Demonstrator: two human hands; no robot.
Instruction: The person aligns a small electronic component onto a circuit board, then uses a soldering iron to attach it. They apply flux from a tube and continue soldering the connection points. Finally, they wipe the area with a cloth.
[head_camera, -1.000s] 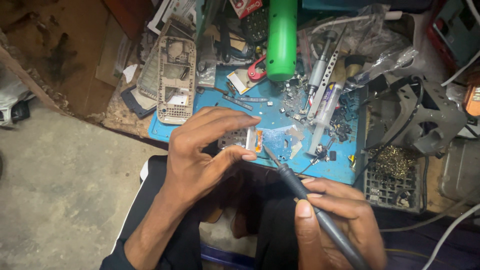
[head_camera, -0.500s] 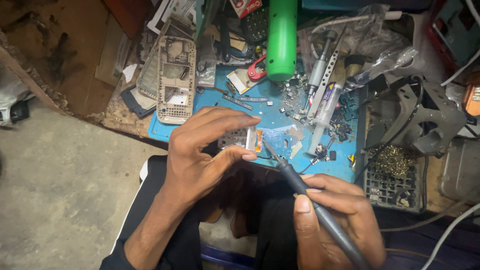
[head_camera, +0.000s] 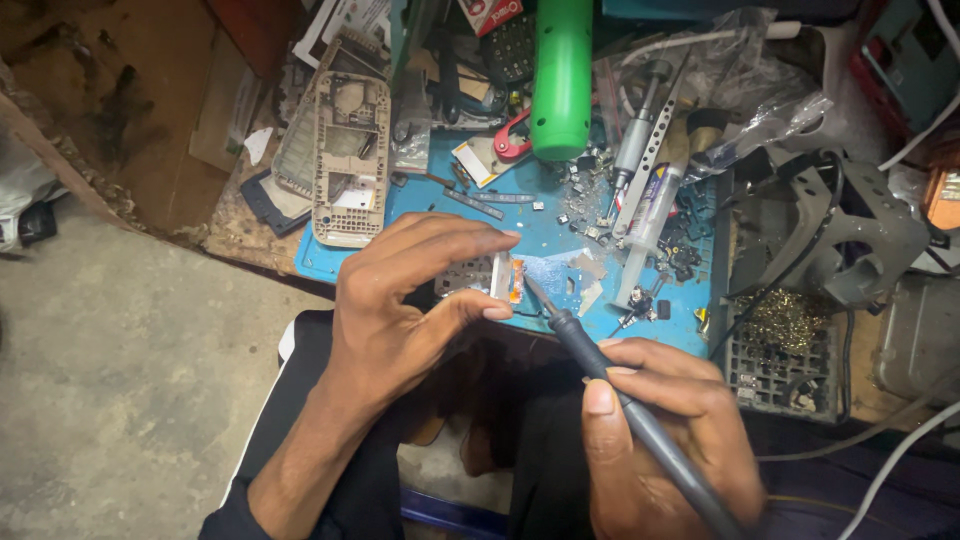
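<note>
Head view: right hand (head_camera: 670, 440) grips a grey pen-shaped soldering iron (head_camera: 640, 420), its tip touching the small silver circuit board (head_camera: 480, 277) pinched in the left hand (head_camera: 410, 300) over the blue mat (head_camera: 560, 235). Soldering seems underway; steadiness matters next.

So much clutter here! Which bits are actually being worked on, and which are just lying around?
In use:
- left hand pinching a small circuit board
- right hand holding a soldering iron, tip at the board's edge

Lying about:
- beige phone frame
- green cylinder
- syringe
- loose small parts on the blue mat
- brass wool
</note>
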